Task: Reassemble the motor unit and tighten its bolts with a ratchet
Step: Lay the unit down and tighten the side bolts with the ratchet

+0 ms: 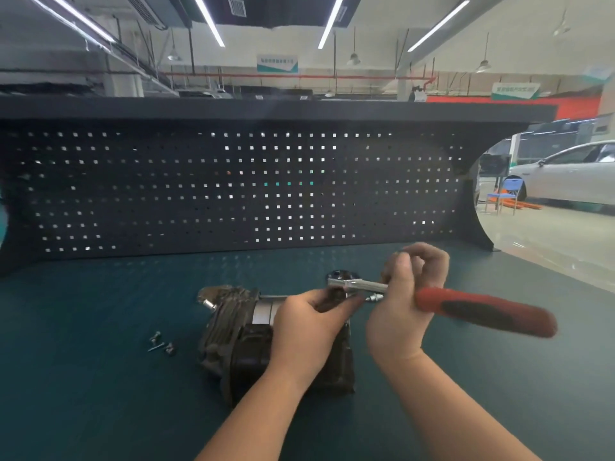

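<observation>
Lying on its side on the dark green bench top (100, 377), the motor unit (239, 341) runs its long axis roughly left to right, the ribbed, grimy grey end pointing left and the other end hidden under the hands. It looks worn: a finned dark casting, a bright metal band around its middle, a short silvery stub poking out at the upper left, and a black blocky housing on the near side.

The ratchet (432, 301) stretches across the scene almost level, its chrome head toward the left, sitting just above the right end of the motor unit, and its red-and-black handle pointing right and slightly down, blurred. The right hand (399, 304) is wrapped around the chrome shank where it meets the red grip, fingers curled shut over it. The left hand (309, 324) rests on top of the motor unit, fingers pressed together and curled around a dark part just under the ratchet head; what exactly the fingertips pinch cannot be told.

A few loose bolts (161, 342) lie on the bench top left of the motor unit, near it but apart. A black pegboard (199, 194) stands behind.
</observation>
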`<control>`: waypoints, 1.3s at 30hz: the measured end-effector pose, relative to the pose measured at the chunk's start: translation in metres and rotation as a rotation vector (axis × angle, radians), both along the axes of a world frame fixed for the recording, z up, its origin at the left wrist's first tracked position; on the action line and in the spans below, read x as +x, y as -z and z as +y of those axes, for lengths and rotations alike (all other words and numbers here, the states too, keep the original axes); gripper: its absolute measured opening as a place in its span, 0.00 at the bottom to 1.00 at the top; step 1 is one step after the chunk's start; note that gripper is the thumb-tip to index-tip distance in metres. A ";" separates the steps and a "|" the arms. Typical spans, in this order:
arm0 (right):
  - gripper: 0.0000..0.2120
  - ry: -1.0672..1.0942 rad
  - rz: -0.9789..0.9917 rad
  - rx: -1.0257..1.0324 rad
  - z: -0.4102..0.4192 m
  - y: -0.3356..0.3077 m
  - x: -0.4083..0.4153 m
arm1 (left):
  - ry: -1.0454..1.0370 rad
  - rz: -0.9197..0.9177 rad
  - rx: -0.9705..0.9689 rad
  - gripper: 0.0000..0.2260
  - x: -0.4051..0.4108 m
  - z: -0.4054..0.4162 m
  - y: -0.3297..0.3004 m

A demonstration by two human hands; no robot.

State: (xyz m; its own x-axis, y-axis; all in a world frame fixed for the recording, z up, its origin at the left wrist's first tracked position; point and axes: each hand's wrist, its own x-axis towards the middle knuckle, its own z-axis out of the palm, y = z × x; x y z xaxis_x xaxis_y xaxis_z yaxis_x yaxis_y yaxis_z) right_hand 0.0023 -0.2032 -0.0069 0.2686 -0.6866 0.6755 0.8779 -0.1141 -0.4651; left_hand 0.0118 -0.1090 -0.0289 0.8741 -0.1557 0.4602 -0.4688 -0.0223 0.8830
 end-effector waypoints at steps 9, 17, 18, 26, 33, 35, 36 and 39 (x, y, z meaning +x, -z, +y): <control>0.10 0.364 -0.089 -0.471 0.017 0.014 0.007 | -0.051 0.037 0.034 0.21 0.002 0.000 -0.004; 0.11 -0.116 0.293 -0.050 -0.037 0.001 0.014 | -0.056 0.041 0.133 0.08 0.006 0.000 -0.005; 0.13 -0.049 0.219 -0.063 -0.031 0.000 0.012 | -0.060 0.034 0.128 0.09 0.005 -0.001 -0.005; 0.13 0.344 -0.094 -0.574 0.016 0.004 0.005 | -0.117 0.017 0.127 0.17 0.004 -0.003 -0.003; 0.09 -0.135 0.348 -0.165 -0.042 0.005 0.020 | -0.048 0.054 0.116 0.08 0.002 0.003 -0.008; 0.18 -0.236 0.441 -0.107 -0.048 0.006 0.020 | -0.082 0.037 0.138 0.07 0.001 -0.001 -0.008; 0.21 -0.201 0.390 -0.085 -0.045 0.006 0.019 | -0.104 0.024 0.148 0.07 -0.001 -0.001 -0.008; 0.28 -0.042 0.107 -0.063 -0.021 0.001 0.013 | -0.119 0.036 0.096 0.07 0.001 0.000 -0.004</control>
State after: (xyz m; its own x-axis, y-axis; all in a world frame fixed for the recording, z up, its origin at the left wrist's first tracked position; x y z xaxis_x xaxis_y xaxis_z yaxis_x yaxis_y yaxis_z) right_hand 0.0155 -0.2242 -0.0081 0.3694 -0.6305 0.6827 0.8281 -0.1100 -0.5496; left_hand 0.0130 -0.1089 -0.0246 0.9047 -0.0919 0.4160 -0.4258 -0.1614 0.8903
